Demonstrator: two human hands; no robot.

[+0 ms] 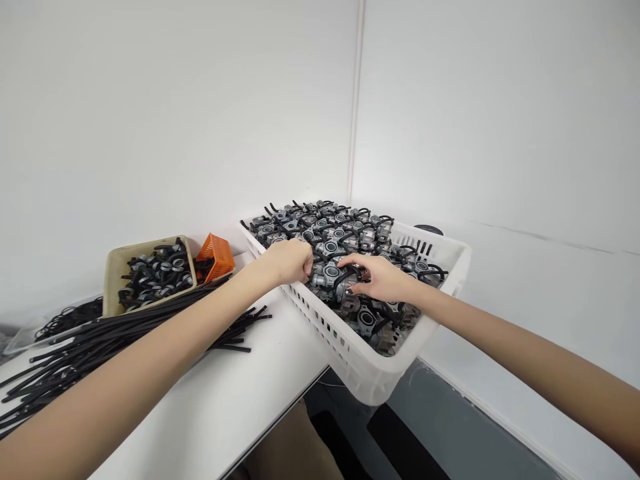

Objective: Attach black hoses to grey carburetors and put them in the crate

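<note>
A white slotted basket (350, 353) sits at the table corner, piled with several grey metal parts fitted with black hoses (333, 230). Both my hands reach into it. My left hand (287, 261) is curled closed on one grey metal part (327, 273) near the basket's near-left side. My right hand (383, 277) rests on the same part from the right, fingers bent around it and its black hose.
On the white table (225, 407) lies a bundle of long black hoses (100, 340). Behind it stand a beige tray of small black and grey pieces (150, 273) and a small orange basket (217, 257). White walls meet in a corner behind the basket.
</note>
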